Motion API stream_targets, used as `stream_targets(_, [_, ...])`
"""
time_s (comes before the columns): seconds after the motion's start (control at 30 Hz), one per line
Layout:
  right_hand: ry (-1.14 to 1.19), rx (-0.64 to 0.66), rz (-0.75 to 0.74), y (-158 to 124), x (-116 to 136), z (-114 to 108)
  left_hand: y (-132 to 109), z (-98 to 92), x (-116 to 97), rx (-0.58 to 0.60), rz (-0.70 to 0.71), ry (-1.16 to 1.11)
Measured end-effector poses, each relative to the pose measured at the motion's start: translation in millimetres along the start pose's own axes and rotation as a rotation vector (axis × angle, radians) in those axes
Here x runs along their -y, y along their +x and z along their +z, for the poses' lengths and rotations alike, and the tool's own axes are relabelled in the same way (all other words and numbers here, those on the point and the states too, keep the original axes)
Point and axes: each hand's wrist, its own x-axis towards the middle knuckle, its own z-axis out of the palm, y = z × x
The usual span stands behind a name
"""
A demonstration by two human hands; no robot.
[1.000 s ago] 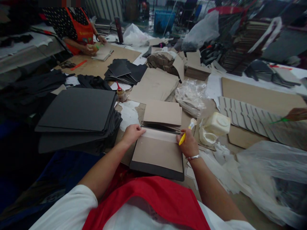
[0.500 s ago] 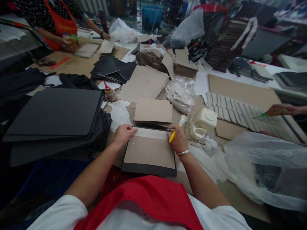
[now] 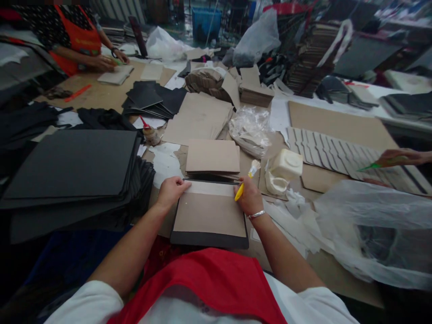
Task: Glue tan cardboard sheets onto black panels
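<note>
A black sheet (image 3: 209, 240) lies in front of me with a brown board (image 3: 209, 213) on it and a pale strip (image 3: 212, 188) along the board's far edge. My left hand (image 3: 171, 191) pinches the far left corner of this stack. At the far right corner is my right hand (image 3: 249, 196), closed around a yellow-handled brush (image 3: 246, 180) with its bristles pointing up and away; its fingertips touch the stack's edge. Just beyond lies a pile of brown boards (image 3: 213, 156).
Black sheets (image 3: 72, 164) are piled at left. A glue bottle (image 3: 150, 132) stands behind them. At right are a cut white container (image 3: 286, 166) and plastic sheeting (image 3: 371, 229). A person in an orange apron (image 3: 79, 38) works far left; another person's hand (image 3: 398, 157) reaches in right.
The view has shifted slightly. My hands keep their hold at the stack's far corners. The person at far left has let go of a pale board and moved that hand back toward the other.
</note>
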Motion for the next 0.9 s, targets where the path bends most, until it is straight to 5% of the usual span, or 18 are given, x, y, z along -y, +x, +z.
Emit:
stream_targets(0.2, [-0.009,-0.038,-0.046,2,1,3,-1,0.1,-1,-0.004,0.009,-0.006])
stream_targets(0.43, [-0.036,-0.166,-0.018,-1,-7,-3,-4,-13.8,23,-0.176,-0.027,0.056])
stream_targets(0.6, [0.118,-0.312,0.088,-11,-18,-23,-37,-13.0,11,-0.363,0.226,0.098])
stream_targets(0.77, [0.212,-0.34,0.095,-15,-12,-23,-54,29.9,-34,-0.05,0.722,0.25])
stream_targets(0.9, [0.181,-0.259,0.049,-11,6,-8,-54,68.6,-57,0.23,0.782,0.468])
